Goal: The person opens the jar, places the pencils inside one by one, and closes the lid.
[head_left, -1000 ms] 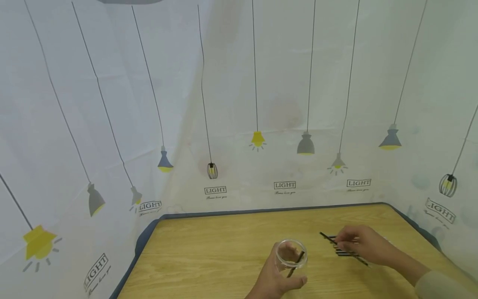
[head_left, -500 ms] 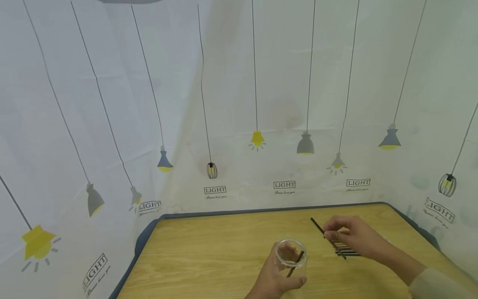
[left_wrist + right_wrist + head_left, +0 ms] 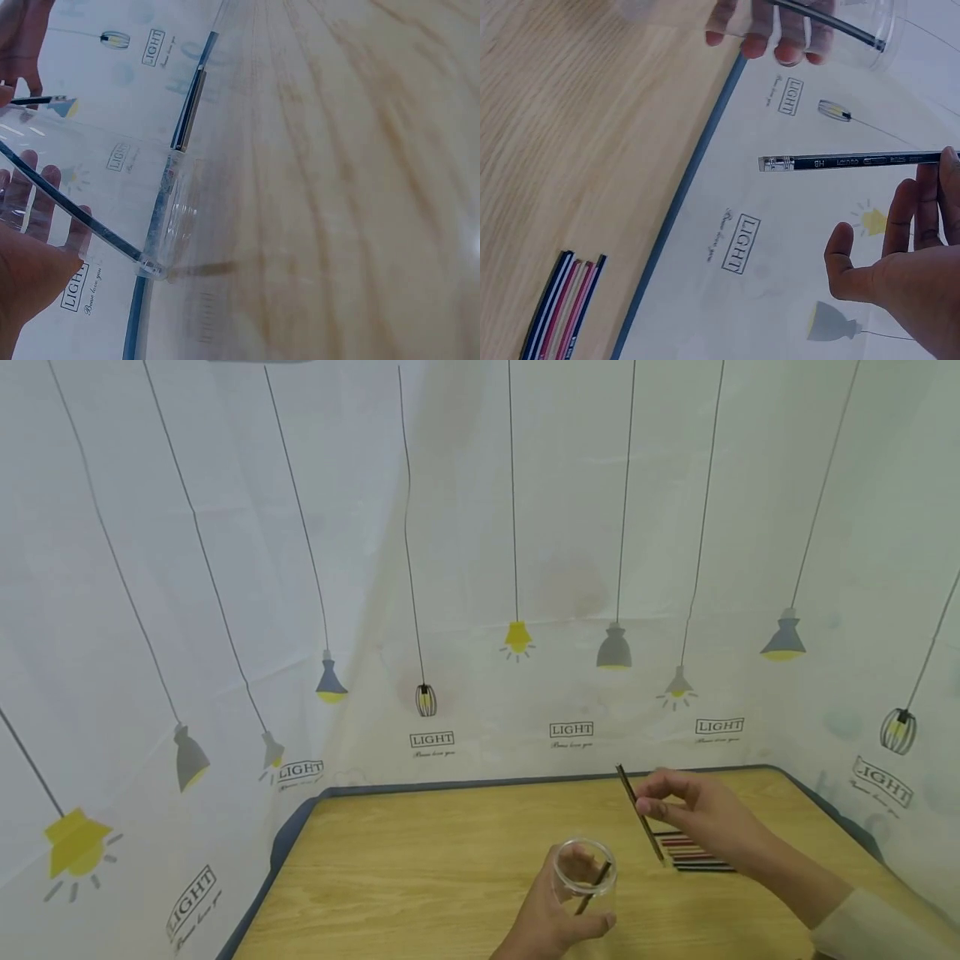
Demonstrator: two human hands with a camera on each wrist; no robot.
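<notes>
My left hand (image 3: 547, 917) grips a clear jar (image 3: 582, 891), its mouth tilted up. One dark pencil (image 3: 594, 888) leans inside; the left wrist view shows this pencil (image 3: 75, 208) slanting through the clear wall. Up and to the right of the jar, my right hand (image 3: 705, 820) pinches a black pencil (image 3: 647, 828) between thumb and fingers. In the right wrist view the held pencil (image 3: 855, 160) shows silver lettering, "HB" and an eraser end (image 3: 776, 163), which points toward the jar's side. Several pencils (image 3: 697, 860) lie in a row on the table below this hand.
The wooden table (image 3: 405, 868) has a dark blue edging (image 3: 465, 785) where the cloth begins. A white cloth (image 3: 465, 568) printed with lamps and "LIGHT" stands around the back and sides. The loose pencils (image 3: 566, 307) are black and red.
My right hand has lifted the pencil off the row and moved it up and left, the pencil turning steeper. The left hand and jar have stayed in place.
</notes>
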